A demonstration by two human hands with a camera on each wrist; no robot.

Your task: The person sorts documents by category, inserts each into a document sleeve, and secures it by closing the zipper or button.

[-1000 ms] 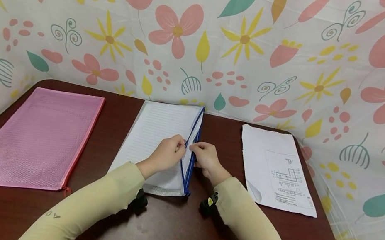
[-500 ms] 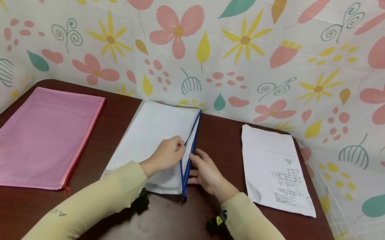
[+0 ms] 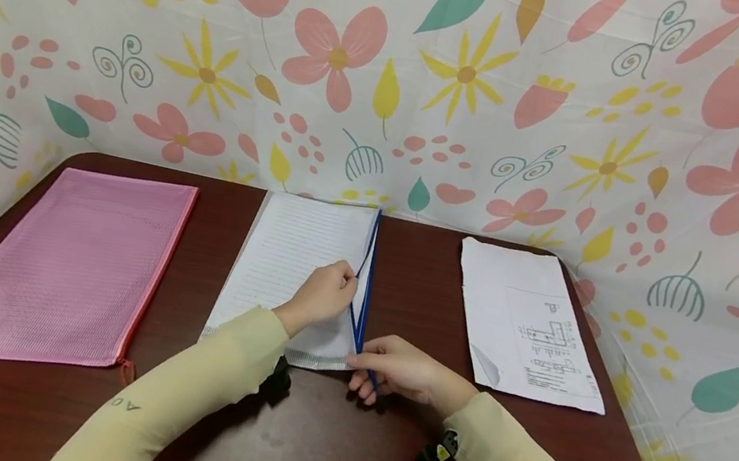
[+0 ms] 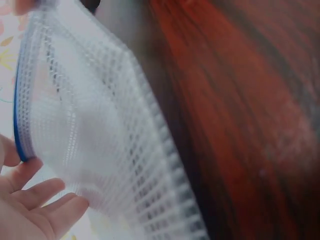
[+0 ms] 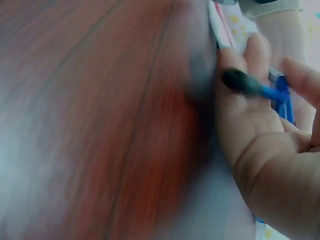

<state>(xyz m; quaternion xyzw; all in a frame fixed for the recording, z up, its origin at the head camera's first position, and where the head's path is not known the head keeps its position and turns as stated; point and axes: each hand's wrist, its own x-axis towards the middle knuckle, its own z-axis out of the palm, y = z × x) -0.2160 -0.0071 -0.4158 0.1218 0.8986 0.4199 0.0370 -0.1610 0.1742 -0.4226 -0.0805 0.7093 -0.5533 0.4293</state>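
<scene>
A clear mesh zipper pouch (image 3: 297,251) with a lined sheet inside lies mid-table, its blue zipper edge facing right. My left hand (image 3: 323,292) pinches the upper side of that edge and holds the mouth parted. In the left wrist view, my left fingers (image 4: 45,192) spread beside the white mesh. At the pouch's near right corner, my right hand (image 3: 401,369) curls its fingers and thumb around the end of the blue zipper. The zipper's dark-tipped tail (image 5: 242,82) sticks out between the right fingers in the right wrist view.
To the left lies a pink mesh zipper pouch (image 3: 64,255) with a red zipper edge. White sheets (image 3: 495,307) printed with a drawing lie on the right, one corner curled up. A flower-patterned curtain (image 3: 389,105) hangs along the back of the dark wooden table (image 3: 306,446).
My right hand has left the middle of the zipper edge and come down to the pouch's near corner. The pouch mouth looks narrower; my left hand still pinches its edge.
</scene>
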